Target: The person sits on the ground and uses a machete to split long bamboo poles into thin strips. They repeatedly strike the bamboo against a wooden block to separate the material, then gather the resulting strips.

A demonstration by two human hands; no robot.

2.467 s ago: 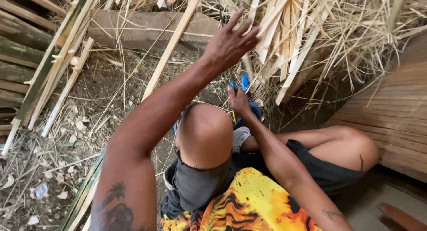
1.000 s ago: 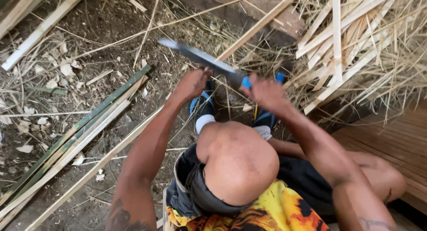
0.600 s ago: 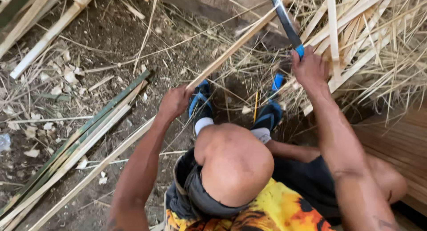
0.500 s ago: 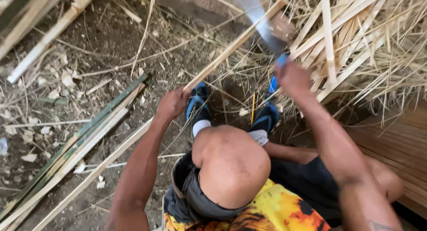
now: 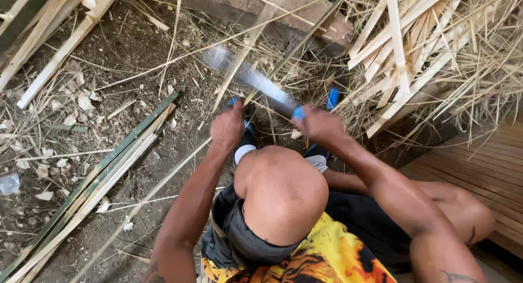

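Note:
My left hand [image 5: 227,129] grips a long thin bamboo strip [image 5: 180,171] that runs from the lower left up toward the pile at the top right. My right hand [image 5: 321,125] is closed on the blue handle of a machete [image 5: 256,81]. Its blade is motion-blurred and points up-left, crossing the strip just beyond my left hand. My bent knee [image 5: 283,196] sits below both hands, and my blue shoes [image 5: 333,97] rest on the dirt by the strip.
Split green bamboo lengths [image 5: 98,174] lie on the dirt at the left. A heap of pale bamboo strips and straw [image 5: 414,54] fills the upper right. A wooden platform [image 5: 479,163] is at the right, and a timber block [image 5: 245,5] lies at the top.
The machete was raised high at the upper right half a second ago; it has swung down-left onto the strip near my left hand. My left hand has kept its hold on the strip.

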